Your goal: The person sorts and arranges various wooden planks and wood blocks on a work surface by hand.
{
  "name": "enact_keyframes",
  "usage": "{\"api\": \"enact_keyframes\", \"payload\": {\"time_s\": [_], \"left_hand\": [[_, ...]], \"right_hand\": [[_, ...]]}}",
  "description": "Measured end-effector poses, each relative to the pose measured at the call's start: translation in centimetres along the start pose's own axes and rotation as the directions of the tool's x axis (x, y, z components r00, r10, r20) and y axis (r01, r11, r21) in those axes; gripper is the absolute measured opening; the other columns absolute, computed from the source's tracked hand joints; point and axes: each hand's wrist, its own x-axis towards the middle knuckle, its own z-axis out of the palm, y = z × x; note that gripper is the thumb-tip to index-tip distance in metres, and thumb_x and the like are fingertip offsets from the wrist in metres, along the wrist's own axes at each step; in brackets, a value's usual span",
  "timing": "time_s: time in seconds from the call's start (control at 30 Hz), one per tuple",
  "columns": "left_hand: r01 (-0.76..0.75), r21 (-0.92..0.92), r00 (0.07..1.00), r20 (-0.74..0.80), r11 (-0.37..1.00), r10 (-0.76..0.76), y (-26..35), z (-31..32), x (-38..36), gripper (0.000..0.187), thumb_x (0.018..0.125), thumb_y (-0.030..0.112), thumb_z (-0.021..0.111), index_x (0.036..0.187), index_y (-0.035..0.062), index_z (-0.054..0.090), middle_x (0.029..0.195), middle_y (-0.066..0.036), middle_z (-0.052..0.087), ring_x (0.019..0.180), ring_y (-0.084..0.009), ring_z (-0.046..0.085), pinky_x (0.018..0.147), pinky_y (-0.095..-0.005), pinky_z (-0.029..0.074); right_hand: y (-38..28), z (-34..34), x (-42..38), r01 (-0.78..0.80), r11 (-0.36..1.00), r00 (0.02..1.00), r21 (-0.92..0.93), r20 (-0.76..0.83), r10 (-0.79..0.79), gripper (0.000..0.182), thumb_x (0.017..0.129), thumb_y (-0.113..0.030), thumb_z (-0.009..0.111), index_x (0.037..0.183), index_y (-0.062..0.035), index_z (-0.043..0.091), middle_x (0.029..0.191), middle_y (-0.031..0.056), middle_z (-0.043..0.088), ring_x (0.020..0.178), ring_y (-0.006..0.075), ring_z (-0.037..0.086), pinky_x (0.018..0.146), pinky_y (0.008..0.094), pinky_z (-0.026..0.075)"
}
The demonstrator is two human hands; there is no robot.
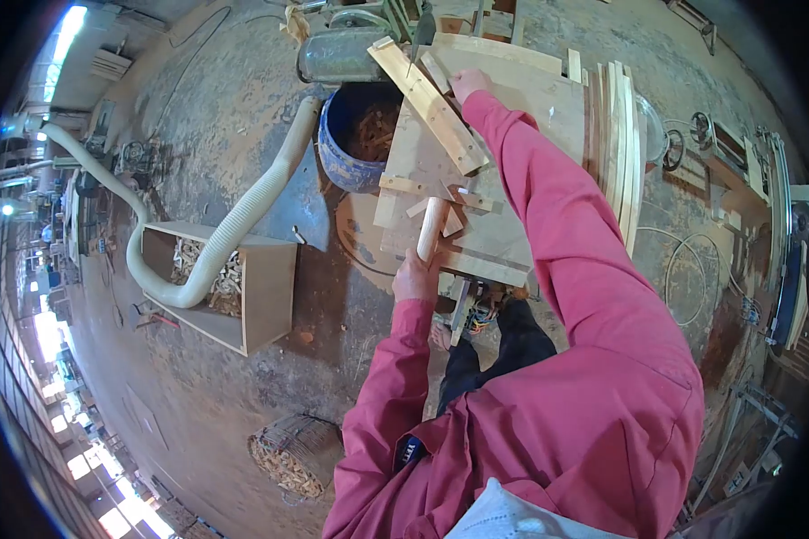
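My left hand (415,275) is closed around the near end of a pale, rounded wooden piece (431,228), which points away from me over the front of the worktable (512,117). My right arm reaches far across the table. At its end my right hand (470,83) is closed at a short wooden strip (435,73), its fingers partly hidden. That strip lies along a long wooden board (430,106) with holes, set diagonally on the table. Close to the blade-like metal part (424,31) is the board's far end. Small wood offcuts (452,221) lie beyond my left hand.
Left of the table stands a blue drum (351,175) with wood scraps inside, below a green motor (343,56). A ribbed hose (265,193) runs over a box (270,292) of offcuts. Long strips (622,135) line the table's right edge. A basket (297,454) sits behind left.
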Motion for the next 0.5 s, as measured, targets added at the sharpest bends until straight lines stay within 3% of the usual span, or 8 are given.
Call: {"api": "enact_keyframes", "payload": {"time_s": [0.03, 0.1, 0.13, 0.2, 0.23, 0.33, 0.5], "left_hand": [[0.001, 0.0, 1.0, 0.007, 1.0, -0.001, -0.2, 0.0, -0.4, 0.05, 0.093, 0.051, 0.069, 0.105, 0.0031, 0.058, 0.088, -0.028, 0.071, 0.086, -0.0492, 0.07, 0.075, -0.0579, 0.054], [-0.012, 0.01, 1.0, -0.015, 1.0, 0.012, -0.6, -0.2, -1.2, 0.049, 0.094, 0.05, 0.069, 0.104, 0.0036, 0.057, 0.087, -0.028, 0.071, 0.084, -0.0495, 0.069, 0.073, -0.059, 0.054], [-0.012, 0.007, 1.0, -0.01, 1.0, 0.013, -1.2, 0.0, -1.5, 0.049, 0.094, 0.05, 0.069, 0.104, 0.0036, 0.057, 0.087, -0.028, 0.071, 0.084, -0.0495, 0.069, 0.073, -0.059, 0.054], [-0.066, 0.023, 0.995, -0.066, 0.998, 0.068, -2.4, 0.3, -2.5, 0.049, 0.095, 0.051, 0.068, 0.101, 0.004, 0.055, 0.085, -0.028, 0.071, 0.082, -0.0496, 0.069, 0.07, -0.0597, 0.053], [-0.069, 0.017, 0.996, -0.062, 0.997, 0.07, -3.1, 0.4, -3.1, 0.049, 0.095, 0.051, 0.068, 0.101, 0.004, 0.055, 0.085, -0.028, 0.071, 0.082, -0.0496, 0.069, 0.07, -0.0597, 0.053], [-0.063, 0.008, 0.997, -0.045, 0.998, 0.063, -4.5, 0.2, -4.6, 0.05, 0.095, 0.052, 0.067, 0.099, 0.004, 0.054, 0.084, -0.027, 0.071, 0.08, -0.0495, 0.069, 0.068, -0.0597, 0.053], [-0.048, 0.012, 0.998, -0.029, 0.999, 0.048, -6.2, -0.3, -7.1, 0.046, 0.096, 0.049, 0.067, 0.098, 0.0045, 0.053, 0.083, -0.025, 0.071, 0.077, -0.047, 0.07, 0.067, -0.0572, 0.055]], "right_hand": [[0.4, -0.3, -0.7, -0.005, 1.0, 1.0, -0.004, 0.003, 0.005, 0.032, 0.091, -0.041, 0.068, 0.099, -0.013, 0.081, 0.098, 0.0155, 0.077, 0.095, 0.0355, 0.073, 0.086, 0.0437, 0.055], [0.5, -1.5, -3.2, -0.068, 0.962, 0.996, 0.264, -0.043, 0.082, 0.032, 0.09, -0.04, 0.069, 0.099, -0.0115, 0.08, 0.097, 0.0154, 0.077, 0.094, 0.0346, 0.073, 0.086, 0.0439, 0.055], [0.2, -2.1, -4.8, -0.071, 0.963, 0.996, 0.259, -0.042, 0.084, 0.032, 0.09, -0.04, 0.069, 0.099, -0.0115, 0.08, 0.097, 0.0154, 0.077, 0.094, 0.0346, 0.073, 0.086, 0.0439, 0.055], [0.0, -2.2, -7.3, 0.182, 0.955, 0.971, 0.235, -0.199, -0.136, 0.034, 0.091, -0.041, 0.07, 0.099, -0.0088, 0.077, 0.097, 0.0175, 0.076, 0.094, 0.0385, 0.071, 0.088, 0.048, 0.055], [0.0, -1.7, -7.9, 0.204, 0.949, 0.965, 0.24, -0.212, -0.154, 0.032, 0.087, -0.039, 0.075, 0.1, -0.01, 0.077, 0.095, 0.0157, 0.076, 0.093, 0.0374, 0.071, 0.087, 0.0476, 0.055], [-0.3, -1.2, -10.5, 0.075, 0.951, 0.994, 0.3, -0.094, -0.049, 0.032, 0.084, -0.037, 0.078, 0.1, -0.01, 0.078, 0.092, 0.0128, 0.076, 0.09, 0.0343, 0.072, 0.085, 0.0452, 0.056], [-1.5, 0.0, -14.4, 0.108, 0.944, 0.994, 0.311, -0.055, -0.096, 0.028, 0.085, -0.033, 0.079, 0.1, -0.0096, 0.079, 0.084, 0.0102, 0.076, 0.078, 0.0235, 0.072, 0.075, 0.0374, 0.057]]}}
